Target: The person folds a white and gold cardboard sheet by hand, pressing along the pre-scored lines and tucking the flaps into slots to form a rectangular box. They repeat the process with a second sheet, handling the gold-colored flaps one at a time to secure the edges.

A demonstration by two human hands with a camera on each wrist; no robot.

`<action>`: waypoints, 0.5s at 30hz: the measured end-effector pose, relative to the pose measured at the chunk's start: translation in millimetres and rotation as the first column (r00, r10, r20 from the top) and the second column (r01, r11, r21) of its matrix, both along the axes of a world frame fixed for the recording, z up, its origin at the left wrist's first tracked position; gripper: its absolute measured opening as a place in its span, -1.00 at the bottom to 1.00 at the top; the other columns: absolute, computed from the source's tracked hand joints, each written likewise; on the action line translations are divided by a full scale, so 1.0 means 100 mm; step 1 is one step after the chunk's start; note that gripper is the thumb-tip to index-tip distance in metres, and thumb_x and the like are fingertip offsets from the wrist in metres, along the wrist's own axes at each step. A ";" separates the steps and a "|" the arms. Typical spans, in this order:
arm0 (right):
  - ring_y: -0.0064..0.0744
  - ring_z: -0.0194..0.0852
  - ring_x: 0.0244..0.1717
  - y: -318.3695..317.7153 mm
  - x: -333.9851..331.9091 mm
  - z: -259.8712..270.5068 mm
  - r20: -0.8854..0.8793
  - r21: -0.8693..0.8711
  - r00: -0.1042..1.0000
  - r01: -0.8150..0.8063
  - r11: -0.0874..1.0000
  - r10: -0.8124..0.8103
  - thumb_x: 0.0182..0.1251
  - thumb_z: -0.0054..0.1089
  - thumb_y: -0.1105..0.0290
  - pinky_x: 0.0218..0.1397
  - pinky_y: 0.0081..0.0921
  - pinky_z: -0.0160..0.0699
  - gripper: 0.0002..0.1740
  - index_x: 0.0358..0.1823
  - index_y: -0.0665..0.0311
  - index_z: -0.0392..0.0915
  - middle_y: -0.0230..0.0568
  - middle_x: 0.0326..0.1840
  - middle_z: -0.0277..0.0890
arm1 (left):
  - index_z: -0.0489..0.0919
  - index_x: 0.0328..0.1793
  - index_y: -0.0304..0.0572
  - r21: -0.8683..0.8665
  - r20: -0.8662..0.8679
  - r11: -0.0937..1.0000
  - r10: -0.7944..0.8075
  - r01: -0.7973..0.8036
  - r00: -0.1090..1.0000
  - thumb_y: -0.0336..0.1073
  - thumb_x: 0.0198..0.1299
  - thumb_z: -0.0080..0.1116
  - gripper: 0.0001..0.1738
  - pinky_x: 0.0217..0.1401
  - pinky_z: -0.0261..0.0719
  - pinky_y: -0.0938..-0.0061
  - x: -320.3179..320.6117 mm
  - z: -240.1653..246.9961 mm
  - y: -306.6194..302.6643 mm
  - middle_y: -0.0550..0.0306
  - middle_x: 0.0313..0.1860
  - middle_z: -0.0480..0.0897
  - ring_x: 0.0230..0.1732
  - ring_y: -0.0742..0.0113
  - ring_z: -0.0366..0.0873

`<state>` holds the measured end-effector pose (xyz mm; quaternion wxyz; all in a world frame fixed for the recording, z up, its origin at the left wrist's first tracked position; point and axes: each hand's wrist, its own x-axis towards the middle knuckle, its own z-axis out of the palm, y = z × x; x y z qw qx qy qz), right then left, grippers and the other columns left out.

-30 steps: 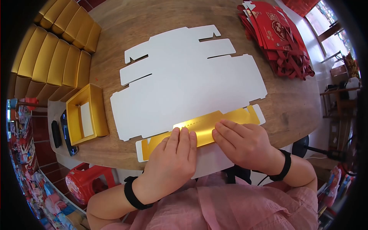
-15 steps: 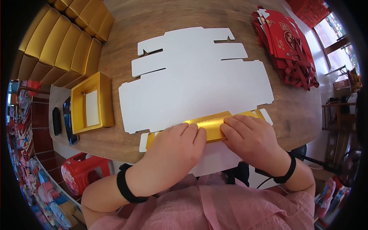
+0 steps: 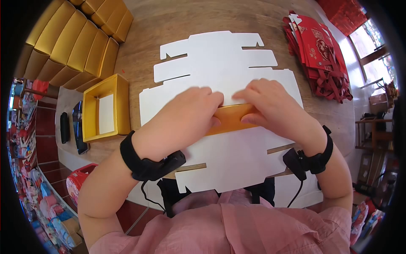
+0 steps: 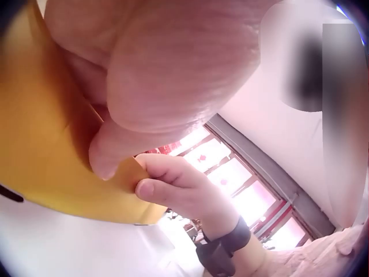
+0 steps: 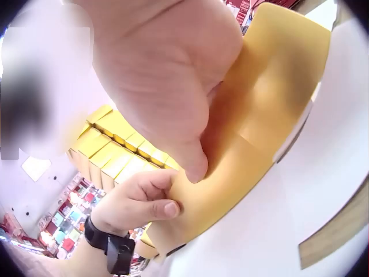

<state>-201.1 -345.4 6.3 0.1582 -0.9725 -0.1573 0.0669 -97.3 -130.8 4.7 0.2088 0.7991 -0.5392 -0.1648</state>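
Because the left hand (image 3: 182, 118) and right hand (image 3: 277, 103) pinch the gold strip (image 3: 229, 117) near the tabletop's (image 3: 141, 48) front edge, uneven pulling might, I think, crease it crookedly.

Wooden tabletop (image 3: 169, 21); dark-red tiled floor (image 3: 132, 216), lower left; red stool (image 3: 76, 186) near tabletop's left edge. Bright windows (image 3: 379, 71) upper right; wooden furniture (image 3: 374, 134) below them.

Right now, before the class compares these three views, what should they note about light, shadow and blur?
Head view: black, rounded corners frame the scene; left wrist view: bright panes look washed out, and the upper right is smeared; right wrist view: the gold panel darkens beside the right hand, with a blurred patch at upper left.
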 end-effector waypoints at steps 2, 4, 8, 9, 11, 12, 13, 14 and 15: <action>-0.19 0.47 0.17 0.01 -0.04 -0.08 0.229 -0.004 0.966 0.122 0.993 -0.118 0.10 0.47 0.22 0.18 -0.22 0.35 -0.38 0.23 0.12 0.49 -0.15 0.17 0.50 | 0.50 -0.10 -0.23 0.018 0.093 0.999 0.025 -0.027 0.995 -0.37 0.04 0.40 -0.65 -0.03 0.51 0.19 0.01 -0.04 -0.01 -0.03 -0.23 0.55 -0.11 -0.05 0.53; -0.18 0.44 0.21 0.01 -0.04 -0.17 0.276 -0.048 0.954 0.132 0.990 -0.114 0.05 0.51 0.21 0.20 -0.20 0.33 -0.26 0.31 0.11 0.43 -0.13 0.24 0.45 | 0.46 -0.10 -0.20 0.036 0.201 0.999 0.031 -0.039 0.979 -0.32 -0.04 0.48 -0.56 -0.05 0.50 0.19 0.03 -0.10 -0.03 -0.01 -0.22 0.53 -0.12 -0.04 0.52; -0.17 0.40 0.25 0.04 -0.05 -0.22 0.345 -0.098 0.931 0.159 0.982 -0.116 -0.02 0.54 0.22 0.24 -0.17 0.30 -0.14 0.39 0.09 0.38 -0.12 0.29 0.42 | 0.48 -0.08 -0.21 0.061 0.227 0.998 0.003 -0.017 0.974 -0.34 -0.02 0.46 -0.58 -0.05 0.50 0.19 0.04 -0.07 -0.07 -0.01 -0.21 0.53 -0.13 -0.05 0.51; -0.17 0.40 0.25 0.07 -0.07 -0.20 0.354 -0.100 0.927 0.165 0.981 -0.120 -0.02 0.54 0.22 0.24 -0.17 0.30 -0.14 0.39 0.09 0.38 -0.12 0.29 0.42 | 0.48 -0.05 -0.20 0.012 0.194 1.000 -0.020 0.018 0.981 -0.36 0.00 0.44 -0.58 -0.04 0.51 0.19 0.03 -0.09 -0.07 -0.02 -0.20 0.53 -0.13 -0.06 0.51; -0.17 0.42 0.23 0.15 -0.14 -0.14 0.418 -0.047 0.897 0.176 0.983 -0.140 -0.07 0.55 0.23 0.25 -0.18 0.29 -0.11 0.39 0.06 0.38 -0.12 0.29 0.41 | 0.49 -0.03 -0.20 -0.045 0.177 0.997 -0.050 0.058 0.983 -0.38 0.01 0.42 -0.59 -0.04 0.51 0.19 -0.01 -0.09 -0.07 -0.03 -0.19 0.53 -0.13 -0.06 0.51; -0.16 0.44 0.21 0.22 -0.21 -0.06 0.464 -0.004 0.874 0.166 0.986 -0.145 -0.05 0.52 0.30 0.23 -0.19 0.31 -0.21 0.32 0.06 0.46 -0.13 0.26 0.42 | 0.51 -0.04 -0.21 -0.051 0.064 0.999 -0.013 0.017 0.998 -0.40 0.03 0.40 -0.63 -0.04 0.50 0.19 -0.07 -0.06 -0.07 -0.03 -0.18 0.52 -0.12 -0.06 0.50; -0.16 0.44 0.21 0.27 -0.31 -0.01 0.476 -0.009 0.867 0.172 0.985 -0.147 -0.05 0.52 0.30 0.23 -0.19 0.31 -0.21 0.32 0.06 0.46 -0.13 0.26 0.42 | 0.53 -0.05 -0.22 -0.051 -0.053 0.998 0.021 -0.024 0.998 -0.43 0.04 0.37 -0.67 -0.03 0.50 0.19 -0.13 -0.05 -0.05 -0.04 -0.17 0.52 -0.12 -0.07 0.50; -0.16 0.44 0.20 0.31 -0.44 0.03 0.478 0.084 0.871 0.083 0.993 -0.113 -0.04 0.49 0.32 0.23 -0.17 0.31 -0.28 0.26 0.07 0.50 -0.14 0.24 0.44 | 0.57 -0.13 -0.25 -0.139 -0.023 0.990 -0.014 0.011 1.000 -0.46 0.04 0.35 -0.75 -0.02 0.49 0.21 -0.13 -0.08 -0.01 -0.03 -0.19 0.51 -0.11 -0.05 0.48; -0.17 0.44 0.20 0.35 -0.57 0.05 0.481 0.174 0.873 -0.008 0.985 -0.078 -0.02 0.47 0.35 0.22 -0.15 0.32 -0.35 0.21 0.08 0.54 -0.15 0.23 0.45 | 0.57 -0.13 -0.25 -0.144 -0.017 0.989 -0.022 0.019 1.000 -0.46 0.04 0.35 -0.75 -0.02 0.49 0.21 -0.16 -0.04 0.01 -0.03 -0.19 0.51 -0.11 -0.05 0.48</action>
